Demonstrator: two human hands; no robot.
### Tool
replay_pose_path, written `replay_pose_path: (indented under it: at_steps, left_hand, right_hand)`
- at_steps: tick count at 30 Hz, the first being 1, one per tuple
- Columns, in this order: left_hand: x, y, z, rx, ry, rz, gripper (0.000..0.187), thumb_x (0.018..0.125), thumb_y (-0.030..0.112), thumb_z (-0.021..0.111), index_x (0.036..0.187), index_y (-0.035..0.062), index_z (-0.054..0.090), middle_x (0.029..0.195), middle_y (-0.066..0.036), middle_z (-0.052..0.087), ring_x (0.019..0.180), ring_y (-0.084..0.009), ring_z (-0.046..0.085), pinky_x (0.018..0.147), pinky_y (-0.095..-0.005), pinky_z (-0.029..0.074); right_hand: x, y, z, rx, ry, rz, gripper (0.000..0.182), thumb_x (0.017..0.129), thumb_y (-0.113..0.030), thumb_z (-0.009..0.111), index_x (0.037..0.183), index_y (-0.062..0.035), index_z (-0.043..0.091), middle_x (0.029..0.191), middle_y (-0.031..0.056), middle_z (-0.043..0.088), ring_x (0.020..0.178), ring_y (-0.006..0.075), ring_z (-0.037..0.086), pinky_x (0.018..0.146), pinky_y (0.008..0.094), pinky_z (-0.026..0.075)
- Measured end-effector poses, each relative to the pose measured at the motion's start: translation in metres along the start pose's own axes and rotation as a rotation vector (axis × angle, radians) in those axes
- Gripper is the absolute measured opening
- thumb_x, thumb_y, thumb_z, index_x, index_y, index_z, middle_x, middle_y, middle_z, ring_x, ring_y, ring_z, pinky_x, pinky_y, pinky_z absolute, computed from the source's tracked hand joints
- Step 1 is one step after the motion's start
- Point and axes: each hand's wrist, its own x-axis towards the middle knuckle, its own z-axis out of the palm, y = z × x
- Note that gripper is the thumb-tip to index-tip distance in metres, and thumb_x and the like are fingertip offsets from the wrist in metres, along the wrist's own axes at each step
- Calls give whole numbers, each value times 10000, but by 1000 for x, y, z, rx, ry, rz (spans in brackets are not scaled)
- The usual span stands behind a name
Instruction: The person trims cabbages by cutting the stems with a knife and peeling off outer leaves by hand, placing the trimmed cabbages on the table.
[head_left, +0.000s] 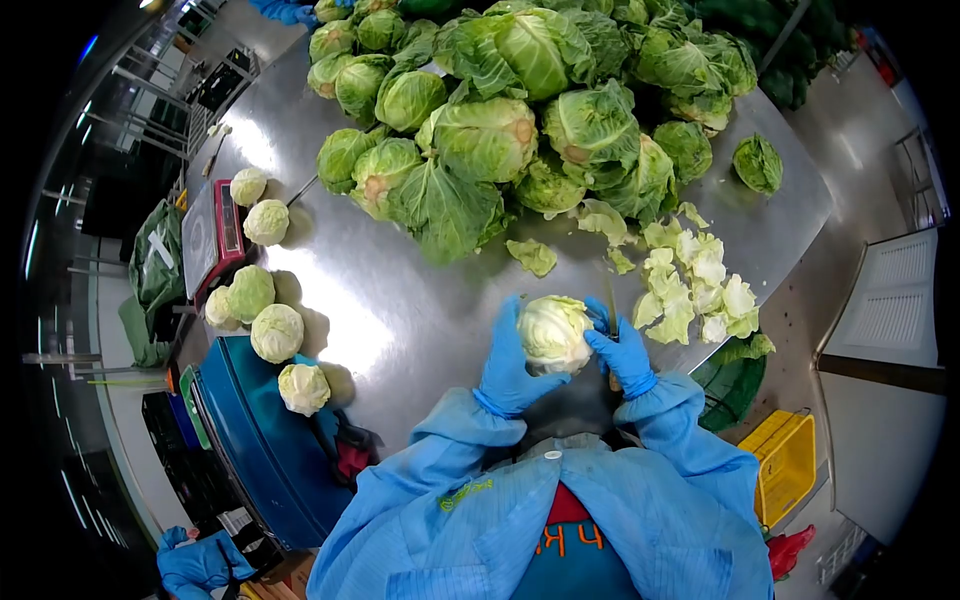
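Note:
A pale trimmed cabbage [554,334] is held up in front of my body, just above the metal table. My left hand [508,366], in a blue glove, is closed around its left side and underside. My right hand [622,352], also gloved in blue, grips a knife [610,296] whose blade points away from me. Fingers of that hand also touch the cabbage's right side. Loose pale leaves [692,285] lie in a heap to the right. Beyond my hands is a large pile of green cabbages [487,138].
Several trimmed cabbages [276,333] line the left table edge beside a red-framed scale [229,222]. A blue bin [258,430] stands on the left. At lower right are a green basket [728,392] and a yellow crate [787,468]. Another person's blue-gloved hand [290,10] shows far left.

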Motion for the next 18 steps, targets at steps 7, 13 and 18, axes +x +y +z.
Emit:
replay_pose_path:
  at_steps: [7,13,18]
  left_hand:
    - [-16,25,27,278,239,-21,1208,574,401,899,1443,-45,188,1398,-260,332,1293,-418,379,1081,-468,328]
    - [-10,-3,18,137,156,60,1172,568,335,913,1430,-16,201,1387,-225,365,1268,-379,425,1056,-465,377]
    - [-9,-29,-1,-500,68,-50,1134,564,238,925,1443,59,230,1381,-176,407,1234,-312,486,1033,-436,429]
  right_hand:
    - [-14,-6,9,-337,-5,-86,546,813,-228,766,1299,-74,571,1069,56,681,841,114,619,779,243,501]
    - [-13,-39,-4,-512,160,-177,457,820,-214,750,1238,-86,617,905,23,674,743,81,568,717,241,488]
    - [-7,-43,-7,-329,77,-58,371,844,-204,721,1188,-92,641,870,-14,648,726,66,542,706,224,477]
